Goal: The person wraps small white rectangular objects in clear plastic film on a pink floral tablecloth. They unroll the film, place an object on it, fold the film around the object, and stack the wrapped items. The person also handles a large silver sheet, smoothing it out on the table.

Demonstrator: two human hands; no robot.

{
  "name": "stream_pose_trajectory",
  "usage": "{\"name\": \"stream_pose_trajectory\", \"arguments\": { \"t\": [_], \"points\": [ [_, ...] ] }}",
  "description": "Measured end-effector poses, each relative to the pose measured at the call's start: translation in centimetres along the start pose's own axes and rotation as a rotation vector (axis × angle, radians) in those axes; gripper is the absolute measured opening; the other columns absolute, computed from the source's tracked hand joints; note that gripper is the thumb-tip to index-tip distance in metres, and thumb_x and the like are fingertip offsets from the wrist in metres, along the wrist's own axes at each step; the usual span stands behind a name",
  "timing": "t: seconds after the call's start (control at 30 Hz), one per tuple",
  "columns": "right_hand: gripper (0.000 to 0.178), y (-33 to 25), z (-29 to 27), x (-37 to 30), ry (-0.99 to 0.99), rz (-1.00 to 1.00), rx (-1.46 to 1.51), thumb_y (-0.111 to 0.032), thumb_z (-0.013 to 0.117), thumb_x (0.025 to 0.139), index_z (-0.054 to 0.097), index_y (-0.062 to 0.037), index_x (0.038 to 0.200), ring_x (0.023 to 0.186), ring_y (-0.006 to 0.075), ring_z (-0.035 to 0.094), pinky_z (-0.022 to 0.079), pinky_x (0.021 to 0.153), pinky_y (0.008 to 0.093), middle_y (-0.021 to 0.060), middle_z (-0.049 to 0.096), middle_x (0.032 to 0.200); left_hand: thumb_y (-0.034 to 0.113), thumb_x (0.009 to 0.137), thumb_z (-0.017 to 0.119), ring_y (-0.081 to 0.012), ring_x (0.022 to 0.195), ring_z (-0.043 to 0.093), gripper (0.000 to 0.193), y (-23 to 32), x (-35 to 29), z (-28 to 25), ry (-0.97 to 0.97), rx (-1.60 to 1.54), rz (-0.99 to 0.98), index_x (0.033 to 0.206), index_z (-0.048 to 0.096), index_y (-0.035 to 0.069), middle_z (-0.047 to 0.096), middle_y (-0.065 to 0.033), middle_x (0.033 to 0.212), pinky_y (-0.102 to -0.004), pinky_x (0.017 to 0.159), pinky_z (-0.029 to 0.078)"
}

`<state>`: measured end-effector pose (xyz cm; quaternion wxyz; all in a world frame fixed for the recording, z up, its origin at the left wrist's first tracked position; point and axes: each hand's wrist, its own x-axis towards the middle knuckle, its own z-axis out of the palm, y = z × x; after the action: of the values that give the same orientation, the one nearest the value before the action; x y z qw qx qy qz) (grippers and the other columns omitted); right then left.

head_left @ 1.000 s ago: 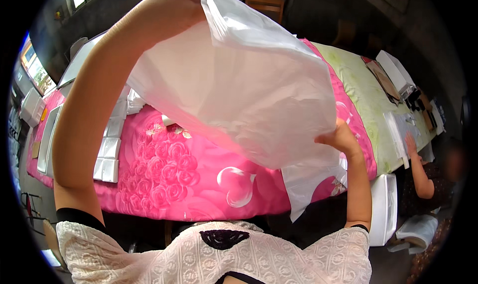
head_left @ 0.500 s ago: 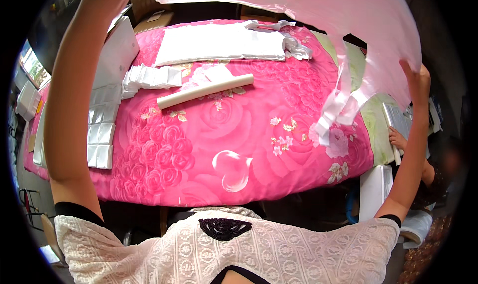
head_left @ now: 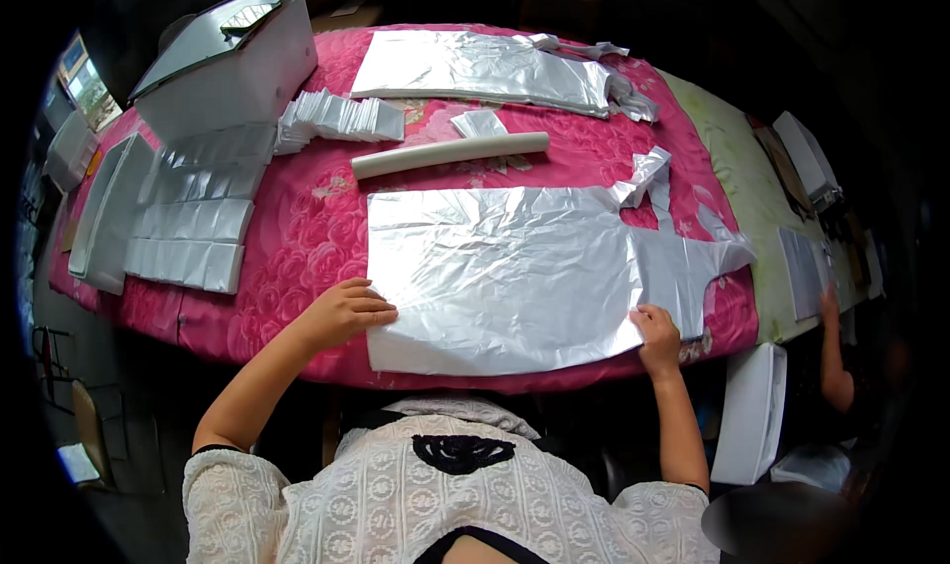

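Observation:
A large white plastic carrier bag [head_left: 505, 277] with loop handles lies spread flat on the near side of the table, its handles toward the right. My left hand [head_left: 346, 312] grips its left edge, fingers over the film. At the bag's near right side, my right hand [head_left: 655, 336] pinches the film between thumb and fingers, close to where the handle part begins. Just beyond the bag rests a long white roll [head_left: 450, 155], slightly slanted. Farther back is a flat stack of similar white bags [head_left: 475, 69], handles also to the right.
A pink flowered cloth [head_left: 287, 297] covers the table. Rows of folded white packets [head_left: 188, 252] lie at the left, beside a white bin [head_left: 109, 213] and a large white box [head_left: 237, 69]. A fanned row of packets [head_left: 341, 119] lies behind. At the right, another person's hand [head_left: 829, 305] touches papers.
My raised arms have come down toward me. The plastic bag, held up in the air before, now lies flat on the table. The head view has shifted slightly.

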<state>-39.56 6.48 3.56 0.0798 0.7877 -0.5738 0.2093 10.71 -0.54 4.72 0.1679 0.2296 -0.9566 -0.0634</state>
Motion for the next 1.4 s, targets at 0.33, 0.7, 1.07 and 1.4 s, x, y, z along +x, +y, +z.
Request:
{"name": "stream_pose_trajectory", "arguments": {
  "t": [0.33, 0.7, 1.07, 1.4],
  "points": [
    [0.025, -6.6, 2.4, 2.9, -0.018, -0.089, 0.079, 0.002, 0.057, 0.068, 0.063, -0.0059, 0.091, 0.082, 0.0262, 0.058, 0.049, 0.068, 0.0353, 0.0072, 0.059, 0.091, 0.011, 0.075, 0.057, -0.0186, 0.092, 0.060, 0.022, -1.9, -7.6, -3.0, 0.015, 0.245, -0.067, 0.095, 0.064, 0.011, 0.064, -0.0003, 0.100, -0.0359, 0.085, 0.047],
    [0.037, -11.4, 2.7, 5.3, -0.329, -0.047, 0.062, 0.006, 0.056, 0.062, 0.061, -0.0038, 0.098, 0.088, 0.0294, 0.056, 0.048, 0.072, 0.0368, 0.0119, 0.057, 0.098, 0.012, 0.073, 0.056, -0.0192, 0.094, 0.059, 0.027, -4.0, -10.4, -4.6, 0.021, 0.361, -0.132, 0.099, 0.063, 0.011, 0.063, -0.0011, 0.103, -0.0334, 0.084, 0.049],
    [0.039, -8.4, 5.0, 22.3, -0.302, -0.149, 0.304, -0.011, 0.065, 0.074, 0.056, -0.0014, 0.111, 0.107, 0.0325, 0.052, 0.041, 0.092, 0.0363, 0.0167, 0.054, 0.116, 0.005, 0.078, 0.057, -0.0334, 0.102, 0.054, 0.027, -5.6, -6.4, -2.9, 0.225, 0.108, -0.663, 0.104, 0.059, 0.001, 0.057, -0.0172, 0.113, -0.0389, 0.087, 0.044],
    [0.031, -11.3, 14.1, 32.2, 0.052, -0.174, 0.294, -0.001, 0.055, 0.068, 0.060, -0.0024, 0.099, 0.097, 0.0314, 0.055, 0.042, 0.088, 0.0403, 0.0147, 0.058, 0.103, 0.030, 0.082, 0.058, -0.0429, 0.119, 0.037, 0.069, -11.8, -3.0, 1.7, 0.396, 0.059, -1.289, 0.128, 0.029, -0.013, 0.036, -0.0307, 0.130, -0.0432, 0.101, 0.030]
  ]
}}
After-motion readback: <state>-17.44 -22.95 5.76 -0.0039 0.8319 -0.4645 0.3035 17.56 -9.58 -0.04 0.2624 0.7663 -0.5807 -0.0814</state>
